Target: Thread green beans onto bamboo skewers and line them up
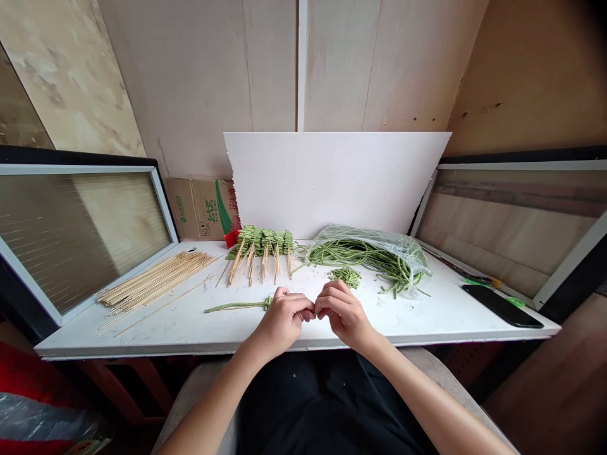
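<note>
Green bean, long and folded at one end [237,307], is laid on the white bench [184,338] at the lower centre of the frame, its folded end just beside the left hand [284,316]; what looks like a thin stick is set along it. The fingers of the left hand are curled, and their tips are brought against those of the right hand [344,313]. Whether anything is pinched between them cannot be told, as it is hidden by the fingers. If the left hand were dropped or swung outward, the bean could be knocked askew; if it were bent too sharply, it could be snapped at the fold.

Just beyond the right knuckles, a small heap of bean pieces [345,276] is seen; it could be scattered by a careless reach. Farther back, right of centre, more long beans [339,253] are held in a clear plastic bag [379,235], and could be tangled if one were tugged out. Left of centre, bean-loaded skewers [268,243] are stacked with bare ends pointed forward, where they could be caught by a passing hand. At the left, bare skewers [156,281] are spread loosely and could be rolled by a bump.
</note>
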`<move>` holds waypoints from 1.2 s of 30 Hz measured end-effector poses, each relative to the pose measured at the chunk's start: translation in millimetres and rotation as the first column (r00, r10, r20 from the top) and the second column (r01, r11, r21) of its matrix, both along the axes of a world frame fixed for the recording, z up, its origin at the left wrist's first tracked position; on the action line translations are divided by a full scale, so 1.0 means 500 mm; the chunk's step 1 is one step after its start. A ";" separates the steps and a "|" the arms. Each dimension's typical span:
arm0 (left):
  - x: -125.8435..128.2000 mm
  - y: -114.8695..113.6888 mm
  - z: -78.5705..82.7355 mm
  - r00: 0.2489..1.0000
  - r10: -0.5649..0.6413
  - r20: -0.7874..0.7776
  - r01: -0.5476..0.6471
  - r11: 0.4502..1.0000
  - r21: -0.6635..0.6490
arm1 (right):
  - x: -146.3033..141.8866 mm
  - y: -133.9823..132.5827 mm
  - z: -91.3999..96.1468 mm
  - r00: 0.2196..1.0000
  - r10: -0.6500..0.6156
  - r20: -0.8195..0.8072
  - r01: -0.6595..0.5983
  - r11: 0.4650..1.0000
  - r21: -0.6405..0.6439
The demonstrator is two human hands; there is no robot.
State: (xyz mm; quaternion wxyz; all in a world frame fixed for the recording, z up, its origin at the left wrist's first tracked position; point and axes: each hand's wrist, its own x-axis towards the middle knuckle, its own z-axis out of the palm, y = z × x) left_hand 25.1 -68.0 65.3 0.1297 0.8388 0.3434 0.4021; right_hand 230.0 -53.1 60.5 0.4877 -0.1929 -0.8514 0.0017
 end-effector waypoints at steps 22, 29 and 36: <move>-0.014 0.037 -0.027 0.983 0.157 0.099 -0.171 0.973 0.155 | -0.012 0.022 -0.016 0.990 -0.097 -0.098 0.079 0.982 -0.170; -0.002 0.031 -0.027 0.985 0.124 0.117 -0.135 0.986 0.098 | -0.007 0.029 -0.027 0.991 -0.110 -0.077 0.105 0.992 -0.070; 0.001 0.037 -0.036 0.982 0.111 0.153 -0.107 0.994 -0.033 | 0.001 0.032 -0.028 0.986 -0.168 0.011 0.167 0.982 0.091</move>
